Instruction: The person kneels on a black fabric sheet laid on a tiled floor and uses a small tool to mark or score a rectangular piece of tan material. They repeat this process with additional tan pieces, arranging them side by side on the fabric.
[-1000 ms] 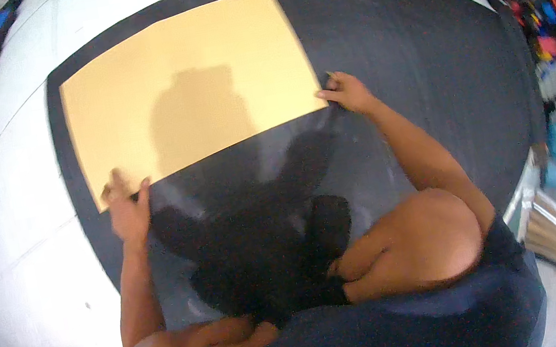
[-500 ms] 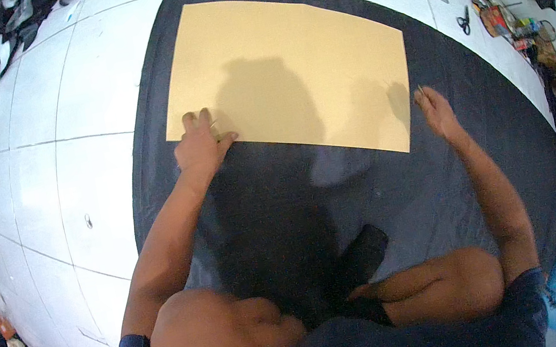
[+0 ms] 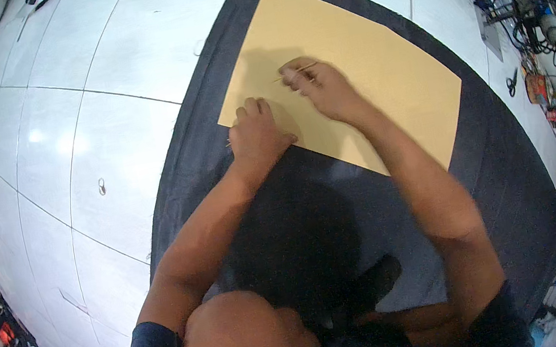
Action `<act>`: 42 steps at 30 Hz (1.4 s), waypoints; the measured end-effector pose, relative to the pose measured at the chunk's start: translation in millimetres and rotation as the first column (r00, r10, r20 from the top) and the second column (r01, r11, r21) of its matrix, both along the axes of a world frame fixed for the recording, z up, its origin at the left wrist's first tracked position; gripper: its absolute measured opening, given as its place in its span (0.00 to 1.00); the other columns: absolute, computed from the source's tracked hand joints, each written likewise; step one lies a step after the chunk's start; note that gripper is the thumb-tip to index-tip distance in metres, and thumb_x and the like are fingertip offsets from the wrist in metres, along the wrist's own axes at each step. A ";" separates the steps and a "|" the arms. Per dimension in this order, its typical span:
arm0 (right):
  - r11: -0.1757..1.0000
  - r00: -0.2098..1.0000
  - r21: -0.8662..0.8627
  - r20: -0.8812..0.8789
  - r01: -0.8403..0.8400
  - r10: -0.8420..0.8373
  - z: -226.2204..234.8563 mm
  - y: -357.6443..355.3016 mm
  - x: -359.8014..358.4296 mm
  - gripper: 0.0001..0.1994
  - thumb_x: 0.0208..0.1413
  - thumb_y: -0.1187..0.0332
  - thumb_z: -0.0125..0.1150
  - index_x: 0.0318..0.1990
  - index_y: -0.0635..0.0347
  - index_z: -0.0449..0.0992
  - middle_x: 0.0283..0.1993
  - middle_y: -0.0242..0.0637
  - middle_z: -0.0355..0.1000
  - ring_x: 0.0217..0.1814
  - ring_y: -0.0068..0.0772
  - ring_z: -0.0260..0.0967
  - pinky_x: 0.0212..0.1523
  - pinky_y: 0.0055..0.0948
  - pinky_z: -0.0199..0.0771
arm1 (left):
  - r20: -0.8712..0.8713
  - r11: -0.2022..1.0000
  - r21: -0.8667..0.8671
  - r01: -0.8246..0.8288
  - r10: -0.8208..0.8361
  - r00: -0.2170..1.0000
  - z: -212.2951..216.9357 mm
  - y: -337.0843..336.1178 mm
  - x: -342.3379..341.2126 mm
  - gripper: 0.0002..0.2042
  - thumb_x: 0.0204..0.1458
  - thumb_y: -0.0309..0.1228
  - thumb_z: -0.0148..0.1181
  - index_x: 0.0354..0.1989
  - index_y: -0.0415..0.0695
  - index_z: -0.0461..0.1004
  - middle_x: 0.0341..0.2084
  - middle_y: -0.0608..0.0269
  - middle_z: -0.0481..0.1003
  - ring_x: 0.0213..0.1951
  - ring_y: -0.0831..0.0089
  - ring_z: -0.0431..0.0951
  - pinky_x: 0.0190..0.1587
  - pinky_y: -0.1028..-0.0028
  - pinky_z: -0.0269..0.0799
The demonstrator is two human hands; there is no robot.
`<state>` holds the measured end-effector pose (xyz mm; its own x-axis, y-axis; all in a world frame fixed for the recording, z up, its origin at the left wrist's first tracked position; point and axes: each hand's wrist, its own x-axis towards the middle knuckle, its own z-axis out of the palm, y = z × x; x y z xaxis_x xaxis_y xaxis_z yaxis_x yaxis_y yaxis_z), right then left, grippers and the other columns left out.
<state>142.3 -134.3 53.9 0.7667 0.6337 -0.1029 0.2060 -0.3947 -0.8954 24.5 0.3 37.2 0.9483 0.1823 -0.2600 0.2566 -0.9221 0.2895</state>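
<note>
Tan paper sheet [image 3: 355, 65] lies flat on black cloth [image 3: 508, 186] spread over white tiled floor [image 3: 101, 129], sheet toward 1 o'clock of the person. Left hand [image 3: 256, 137] palm down w/ fingers loosely curled, pressing the sheet's near-left corner. Right hand [image 3: 318, 86] at 1 o'clock of it, fingers pinched shut on a thin stick [image 3: 295, 71] w/ tip on the sheet; both forearms stretched fwd.

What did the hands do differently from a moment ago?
The right hand left the far right edge of the tan sheet, moved in over it, and now pinches a thin stick. The left hand stayed pressed on the sheet's near left corner. The sheet still lies flat on the dark cloth.
</note>
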 end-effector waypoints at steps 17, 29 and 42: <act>0.867 0.878 -0.177 0.024 -0.466 0.477 -35.2 108.0 -10.5 0.12 0.63 0.63 0.59 0.47 0.59 0.81 0.44 0.44 0.81 0.45 0.46 0.79 0.49 0.40 0.77 | -0.090 0.998 -0.064 -0.008 0.002 0.996 -18.2 11.6 -14.1 0.44 0.49 0.63 0.63 0.65 0.41 0.65 0.56 0.39 0.71 0.55 0.46 0.76 0.47 0.55 0.81; 0.858 0.859 -0.141 0.076 -0.494 0.507 -40.3 113.8 -10.6 0.12 0.62 0.60 0.56 0.43 0.58 0.80 0.42 0.48 0.79 0.47 0.56 0.75 0.49 0.50 0.74 | -0.191 0.993 -0.118 0.022 -0.044 0.981 -23.6 15.9 -11.1 0.43 0.49 0.61 0.64 0.67 0.45 0.63 0.59 0.43 0.69 0.58 0.49 0.74 0.47 0.57 0.82; 0.817 0.817 -0.271 0.148 -0.508 0.557 -31.5 112.5 -5.1 0.12 0.65 0.63 0.55 0.47 0.62 0.78 0.47 0.44 0.78 0.49 0.49 0.76 0.52 0.42 0.74 | -0.174 0.986 -0.167 0.012 -0.041 0.984 -21.0 18.3 -10.3 0.50 0.45 0.61 0.68 0.67 0.35 0.59 0.66 0.37 0.58 0.61 0.48 0.66 0.46 0.60 0.82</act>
